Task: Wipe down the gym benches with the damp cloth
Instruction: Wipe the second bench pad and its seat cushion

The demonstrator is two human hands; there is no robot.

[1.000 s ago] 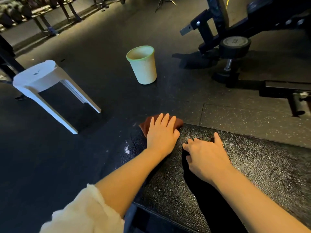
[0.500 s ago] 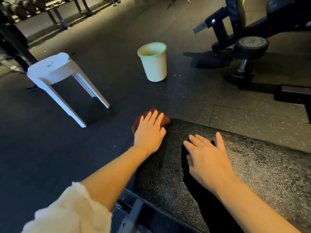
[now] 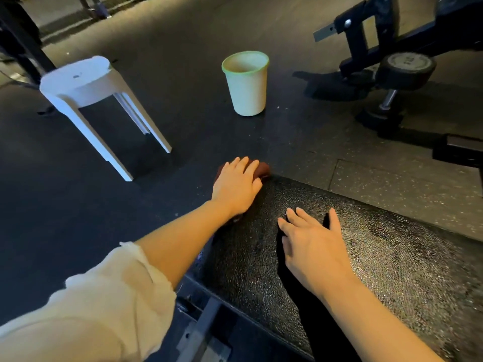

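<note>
Left hand (image 3: 236,186) lies flat on the damp cloth (image 3: 262,169) at the far left corner of the gym bench pad (image 3: 392,257). Its fingers (image 3: 245,165) are straight and press down on the cloth, not curled round it. Right hand (image 3: 313,244) rests palm-down on the pad just right of the left one, fingers spread and relaxed, holding nothing; likely bracing.

Step in hand, as I judge it: wiping the corner and end edge of the pad. To do it well: keep the palm flat so the whole cloth bears on the vinyl, run along the far edge and over the corner lip, then work back toward the near side in overlapping passes. Keep the cloth from sliding off the corner to the floor. Shift the right hand so the patch beneath it gets wiped too.

Cloth: reddish-brown, bunched, mostly hidden under the hand, only its far end showing past the fingertips. Pad: black, pebbled, glistening in patches, which could be damp or just light; cannot tell.

On the floor beyond: a green-rimmed pale bucket (image 3: 247,84), a white plastic stool (image 3: 86,82) at left, a dumbbell (image 3: 405,71) far right.
</note>
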